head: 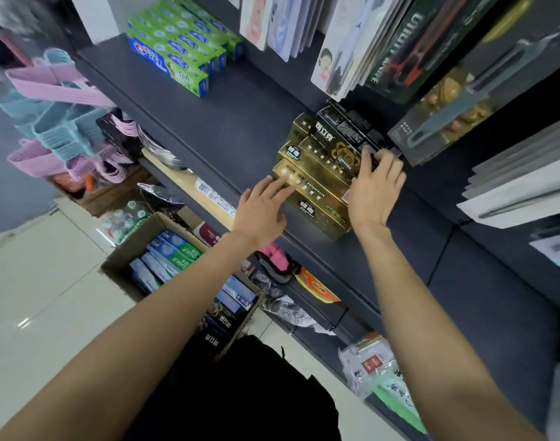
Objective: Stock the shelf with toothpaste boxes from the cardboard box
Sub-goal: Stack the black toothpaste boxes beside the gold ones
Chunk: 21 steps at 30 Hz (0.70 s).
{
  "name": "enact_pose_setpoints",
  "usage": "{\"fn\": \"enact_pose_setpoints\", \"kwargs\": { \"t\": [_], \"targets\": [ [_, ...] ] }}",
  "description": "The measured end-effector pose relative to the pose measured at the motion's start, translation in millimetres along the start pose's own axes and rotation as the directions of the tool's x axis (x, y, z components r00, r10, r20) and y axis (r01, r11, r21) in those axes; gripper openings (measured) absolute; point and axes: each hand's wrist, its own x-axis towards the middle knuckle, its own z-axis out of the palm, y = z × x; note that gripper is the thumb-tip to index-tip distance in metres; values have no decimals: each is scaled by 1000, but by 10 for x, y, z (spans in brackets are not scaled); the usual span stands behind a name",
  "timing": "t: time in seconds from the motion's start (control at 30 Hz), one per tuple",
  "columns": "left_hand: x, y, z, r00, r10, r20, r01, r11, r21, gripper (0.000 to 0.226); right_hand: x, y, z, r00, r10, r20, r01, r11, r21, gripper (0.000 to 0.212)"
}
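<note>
Gold boxes [313, 186] are stacked on the dark shelf [234, 122], long axes running from near right to far left. The left hand [261, 206] is laid flat, fingers straight, on the front box's left end. The right hand [375, 189] is curled round the right end of a black box [345, 128] lying on top of the stack. The cardboard box [135, 246] sits on the floor below.

Pink and blue hangers [59, 100]; packaged knives [456, 100]
</note>
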Motion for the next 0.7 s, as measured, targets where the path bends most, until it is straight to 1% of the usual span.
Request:
{"fn": "enact_pose_setpoints", "kwargs": {
  "t": [0.03,0.1,0.2,0.27,0.3,0.37,0.4,0.47,0.53,0.6,0.7],
  "targets": [
    [-4,-8,-3,1000,2,-12,-2,999,-42,63,-73,-32,-55,1000,-24,-4,24,999,21,58],
    [-61,-44,-27,995,-4,-99,-13,984,-177,56,-280,-130,-198,994,-104,-37,108,988,114,48],
    [-319,-222,-95,964,-113,-241,10,921,-389,38,-689,-398,-389,976,-210,-60,217,912,348,30],
    [-591,-441,-142,935,-212,-283,49,871,-489,26,-962,-614,-447,952,-307,0,270,837,476,22],
    [-736,-588,-159,924,-263,-278,83,847,-526,22,-1074,-722,-450,932,-356,72,270,811,519,21],
    [-1027,-931,-167,901,-374,-220,190,795,-576,18,-1276,-954,-426,881,-398,256,211,815,540,17],
    [-1173,-1125,-156,892,-419,-172,252,774,-580,17,-1370,-1065,-394,866,-383,322,172,833,526,14],
    [-1436,-1527,-136,875,-482,-40,387,747,-540,17,-1537,-1294,-313,864,-325,384,96,856,508,10],
    [-1658,-1923,-89,847,-520,108,507,732,-455,17,-1720,-1526,-198,848,-291,442,38,867,498,10],
    [-1831,-2302,-18,827,-525,199,561,754,-340,18,-1911,-1753,-44,793,-275,544,-19,881,473,12],
    [-1959,-2806,110,828,-498,257,553,800,-233,23,-2220,-2072,321,691,-245,680,-81,909,410,18]
  ]
}}
